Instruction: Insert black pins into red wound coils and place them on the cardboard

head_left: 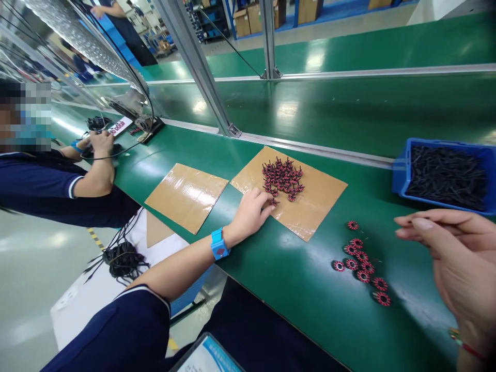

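1. While a blue bin (401,178) of black tubes (445,175) stands just beyond the right hand (457,253), a second card (186,196) lies left of the loaded card (325,191).
2. Coils (284,175) heap on the loaded card; loose coils (363,276) lie on the bench (302,274) between the hands.
3. Left hand (251,209) palm down, thumb and forefinger at a coil (273,202) by the heap; cannot tell if pinched.
4. Right hand raised, thumb against fingers; cannot tell if anything is held.

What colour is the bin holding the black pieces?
The bin is blue, best seen in the head view.
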Demonstrator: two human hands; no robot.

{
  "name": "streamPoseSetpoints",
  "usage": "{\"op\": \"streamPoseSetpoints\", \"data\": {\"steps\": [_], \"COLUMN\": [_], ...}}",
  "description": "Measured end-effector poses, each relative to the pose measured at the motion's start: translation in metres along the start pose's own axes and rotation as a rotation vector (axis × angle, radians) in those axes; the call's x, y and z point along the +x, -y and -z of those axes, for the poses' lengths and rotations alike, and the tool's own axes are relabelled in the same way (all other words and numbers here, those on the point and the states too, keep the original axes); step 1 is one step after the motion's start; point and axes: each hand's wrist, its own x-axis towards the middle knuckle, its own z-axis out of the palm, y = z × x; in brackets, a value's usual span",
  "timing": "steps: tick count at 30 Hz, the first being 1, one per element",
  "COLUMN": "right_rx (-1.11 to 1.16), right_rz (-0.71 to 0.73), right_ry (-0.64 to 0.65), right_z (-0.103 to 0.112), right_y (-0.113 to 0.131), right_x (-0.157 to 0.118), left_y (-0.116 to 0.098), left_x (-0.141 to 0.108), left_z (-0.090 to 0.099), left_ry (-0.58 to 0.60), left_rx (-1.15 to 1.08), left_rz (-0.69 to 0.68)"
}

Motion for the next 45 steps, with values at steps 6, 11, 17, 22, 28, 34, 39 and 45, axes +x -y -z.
{"op": "streamPoseSetpoints", "data": {"steps": [6, 11, 17, 22, 28, 34, 39, 45], "right_rx": [-0.018, -0.065, -0.07, -0.105, -0.166, -0.308, -0.362, -0.367], "right_rz": [-0.002, -0.059, -0.087, -0.081, -0.096, 0.041, 0.182, 0.16], "right_ry": [-0.03, -0.025, 0.011, 0.03, 0.109, 0.262, 0.319, 0.334], "right_z": [-0.002, 0.0, 0.0, 0.001, 0.003, -0.007, -0.014, -0.018], "right_y": [0.002, 0.008, 0.011, 0.008, 0.011, 0.013, 0.015, 0.017], "right_x": [-0.002, -0.003, -0.001, 0.003, -0.001, -0.021, -0.032, -0.037], "left_y": [0.016, -0.015, -0.081, -0.104, -0.108, -0.121, -0.118, -0.114], "left_x": [0.011, -0.004, 0.02, 0.055, 0.048, 0.024, 0.019, 0.015], "left_z": [-0.004, -0.014, -0.048, -0.073, -0.064, -0.034, -0.034, -0.032], "left_ry": [-0.24, -0.223, 0.222, 0.273, 0.336, 0.301, 0.266, 0.322], "left_rx": [0.036, 0.037, 0.087, -0.009, -0.845, -1.337, -1.419, -1.349], "left_rz": [0.028, -0.06, -0.391, -0.373, -0.034, 0.134, 0.154, 0.091]}}
